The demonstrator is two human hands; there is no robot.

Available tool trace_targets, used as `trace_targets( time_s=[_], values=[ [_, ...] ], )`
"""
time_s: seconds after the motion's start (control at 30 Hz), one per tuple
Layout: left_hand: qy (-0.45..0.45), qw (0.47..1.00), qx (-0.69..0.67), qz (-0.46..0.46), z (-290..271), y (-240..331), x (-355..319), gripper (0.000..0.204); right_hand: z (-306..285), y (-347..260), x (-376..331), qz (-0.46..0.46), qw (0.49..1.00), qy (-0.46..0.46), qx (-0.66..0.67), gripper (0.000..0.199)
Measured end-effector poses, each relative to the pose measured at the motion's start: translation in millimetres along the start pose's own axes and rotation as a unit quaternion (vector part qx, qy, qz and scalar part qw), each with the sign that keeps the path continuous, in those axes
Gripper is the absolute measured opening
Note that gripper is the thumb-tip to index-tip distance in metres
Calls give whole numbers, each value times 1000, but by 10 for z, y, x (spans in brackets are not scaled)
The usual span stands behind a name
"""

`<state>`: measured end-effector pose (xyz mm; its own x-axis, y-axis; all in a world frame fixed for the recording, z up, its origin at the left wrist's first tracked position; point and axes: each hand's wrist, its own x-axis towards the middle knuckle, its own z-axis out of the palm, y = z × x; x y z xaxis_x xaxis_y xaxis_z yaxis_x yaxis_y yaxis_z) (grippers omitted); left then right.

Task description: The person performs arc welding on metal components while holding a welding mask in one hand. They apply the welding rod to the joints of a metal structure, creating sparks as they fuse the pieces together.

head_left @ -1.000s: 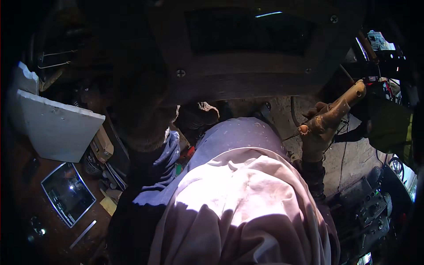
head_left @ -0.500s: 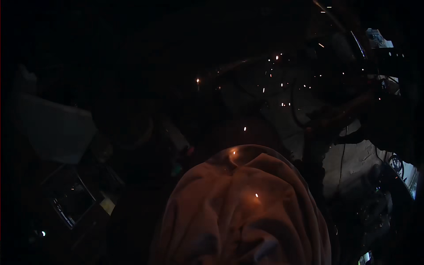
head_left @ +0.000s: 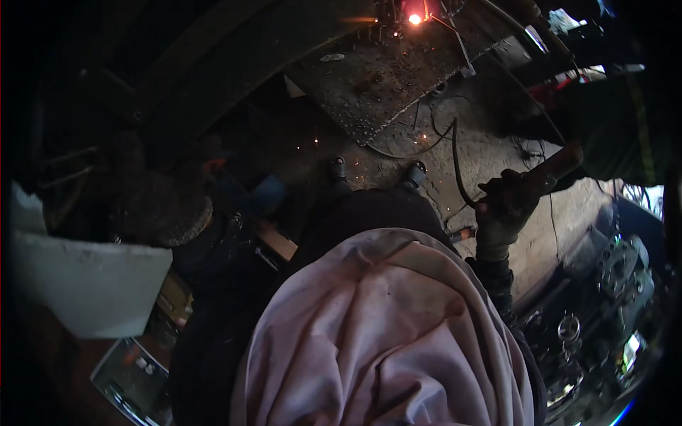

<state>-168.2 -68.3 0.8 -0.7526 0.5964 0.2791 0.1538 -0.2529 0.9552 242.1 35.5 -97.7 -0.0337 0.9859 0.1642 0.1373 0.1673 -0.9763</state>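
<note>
My right hand (head_left: 508, 202), in a dark work glove, is closed around a thick brown bar-like handle (head_left: 561, 163) that slants up to the right. A black cable (head_left: 457, 160) loops down to the hand; whether it joins the handle cannot be made out. I cannot make out my left hand in the shadow. Farther off, a metal plate (head_left: 369, 85) is strewn with dark bits. At its far edge a spot of metal (head_left: 415, 20) glows red-white, and a thin rod (head_left: 447, 27) lies beside it.
My sandalled feet (head_left: 415, 174) stand short of the plate. A pale bin-like container (head_left: 89, 284) is on the left, near a brown rounded block (head_left: 163, 206). Dark machine parts (head_left: 621, 273) crowd the right. Dark green cloth (head_left: 618, 128) hangs at the far right.
The picture has gone from nearly black to brighter. Most flying sparks are gone, and the glowing spot and plate now show. My right hand is now clearly visible.
</note>
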Motion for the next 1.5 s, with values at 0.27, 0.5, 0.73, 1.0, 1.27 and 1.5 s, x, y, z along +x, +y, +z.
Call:
trace_targets(
  time_s=[0.27, 0.5, 0.73, 1.0, 1.27, 1.5],
  values=[
    [-128, 990, 63, -15, -313, -274, 338, 49, 477, -232, -752, -1, 993, 81, -85, 100],
    [-185, 981, -56, -21, -502, -528, 557, 65, 755, -379, -918, 32, 980, 116, -161, 100],
    [-161, 962, -178, -134, -449, -352, 607, 52, 795, -373, -931, 39, 980, 130, -143, 101],
    [-266, 868, -345, -239, -380, -275, 636, 41, 808, -345, -954, 58, 984, 126, -116, 103],
    [-182, 909, -294, -234, -288, -244, 562, 41, 818, -330, -919, 78, 981, 140, -105, 103],
    [-121, 922, -262, -259, -197, -173, 498, 49, 744, -307, -852, 61, 985, 108, -123, 101]
  ],
)
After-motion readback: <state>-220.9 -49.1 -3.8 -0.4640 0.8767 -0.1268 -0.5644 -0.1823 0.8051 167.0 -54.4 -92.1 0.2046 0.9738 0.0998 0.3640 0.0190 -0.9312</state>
